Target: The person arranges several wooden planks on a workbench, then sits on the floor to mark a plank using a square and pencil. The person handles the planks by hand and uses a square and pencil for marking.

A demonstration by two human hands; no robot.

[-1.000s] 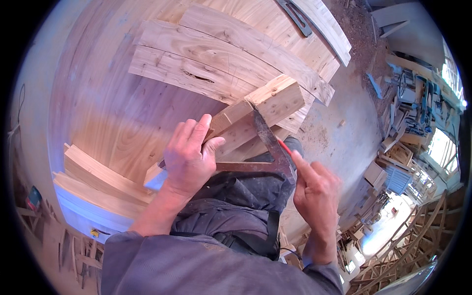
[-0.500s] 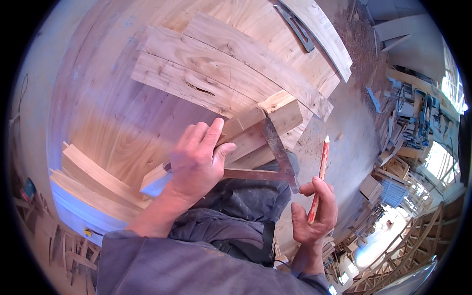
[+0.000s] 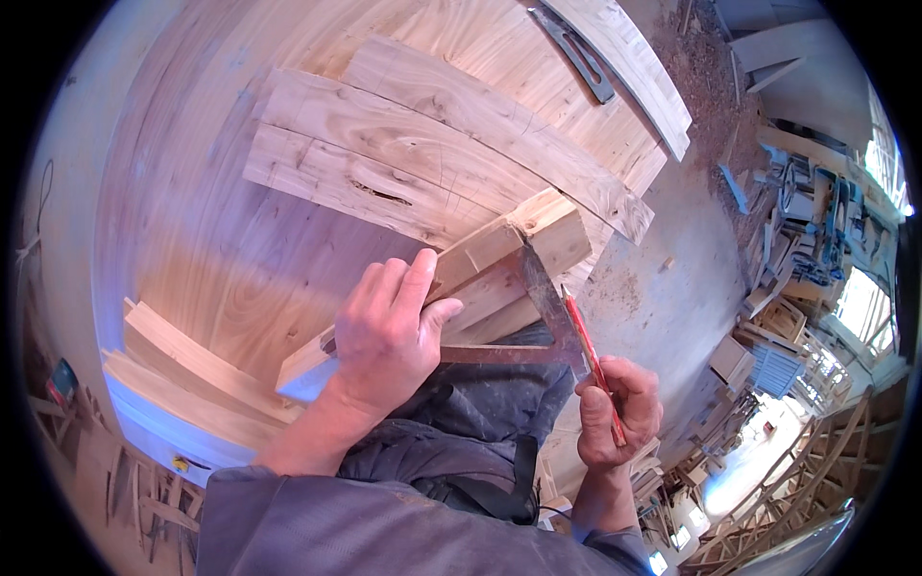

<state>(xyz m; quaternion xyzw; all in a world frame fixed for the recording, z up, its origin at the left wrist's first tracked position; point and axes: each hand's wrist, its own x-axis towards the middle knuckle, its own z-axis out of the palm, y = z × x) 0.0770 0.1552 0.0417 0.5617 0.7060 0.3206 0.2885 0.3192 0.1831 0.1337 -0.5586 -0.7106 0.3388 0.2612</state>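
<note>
A squared wooden beam (image 3: 471, 252) slants across the bench's near edge above my lap, its end to the right. My left hand (image 3: 392, 322) grips the beam, fingers over the top and thumb along its near side. Under that hand a dark triangular square (image 3: 545, 300) lies against the beam, one arm along the end and a thin bar reaching back to my palm; the rest of it is hidden. In my right hand (image 3: 622, 408) is a red pencil (image 3: 588, 350), pinched between thumb and fingers. Its tip points up-left, close beside the square's arm.
Several wide planks (image 3: 413, 139) lie side by side on the wooden bench top (image 3: 211, 230). A dark slotted metal tool (image 3: 576, 56) rests at the far right. Narrow wood strips (image 3: 192, 360) lie near left. Wood scraps and crates (image 3: 768, 370) stand on the floor to the right.
My right hand has tilted the pencil and brought its tip leftward to the square. My left hand keeps its grip, shifted only slightly in view.
</note>
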